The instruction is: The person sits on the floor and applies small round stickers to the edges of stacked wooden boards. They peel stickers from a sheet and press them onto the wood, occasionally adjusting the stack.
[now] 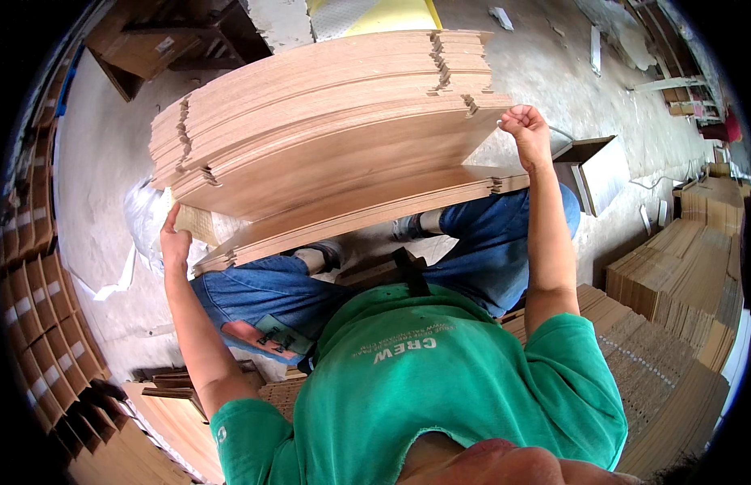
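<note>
A thick stack of flat brown cardboard sheets [327,121] stands in front of me, leaning open like a fan above my knees. My left hand [175,238] presses flat against the stack's left edge, near the lowest sheets. My right hand [525,129] is clenched around the right edge of the upper sheets, holding them apart from the lower ones [367,210]. I sit in blue jeans and a green shirt.
More stacks of flat cardboard [682,275] lie at the right and under me. Rows of folded cartons [36,307] line the left side. A white plastic bag [145,218] lies on the concrete floor [100,162]. An open small box [597,166] sits at the right.
</note>
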The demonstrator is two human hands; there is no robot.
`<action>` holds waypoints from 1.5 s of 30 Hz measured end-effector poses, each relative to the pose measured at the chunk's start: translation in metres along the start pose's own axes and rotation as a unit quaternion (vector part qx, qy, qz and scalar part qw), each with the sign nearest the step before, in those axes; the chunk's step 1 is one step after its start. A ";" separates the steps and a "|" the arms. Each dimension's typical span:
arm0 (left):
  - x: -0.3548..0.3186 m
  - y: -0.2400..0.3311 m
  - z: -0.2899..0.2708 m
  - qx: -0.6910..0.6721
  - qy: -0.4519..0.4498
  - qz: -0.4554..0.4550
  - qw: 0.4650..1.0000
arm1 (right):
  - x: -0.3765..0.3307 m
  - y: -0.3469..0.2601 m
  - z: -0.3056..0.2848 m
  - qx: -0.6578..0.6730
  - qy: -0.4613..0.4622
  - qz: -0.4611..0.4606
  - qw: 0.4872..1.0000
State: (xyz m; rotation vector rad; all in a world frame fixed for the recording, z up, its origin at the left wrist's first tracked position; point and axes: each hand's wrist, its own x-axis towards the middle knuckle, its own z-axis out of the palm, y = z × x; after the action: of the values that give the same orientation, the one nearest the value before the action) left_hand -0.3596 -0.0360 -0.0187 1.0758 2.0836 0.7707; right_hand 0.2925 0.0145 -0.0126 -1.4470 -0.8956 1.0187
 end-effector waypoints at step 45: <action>-0.176 0.196 0.103 -0.131 -0.147 0.279 0.940 | -0.135 -0.134 0.219 -0.256 -0.333 -0.503 0.755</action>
State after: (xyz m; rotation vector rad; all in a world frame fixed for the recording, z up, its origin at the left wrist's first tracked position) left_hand -0.1123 -0.0693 0.1139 1.5407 1.3833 1.0456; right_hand 0.0415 -0.0207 0.1286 -0.6947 -2.2942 0.4035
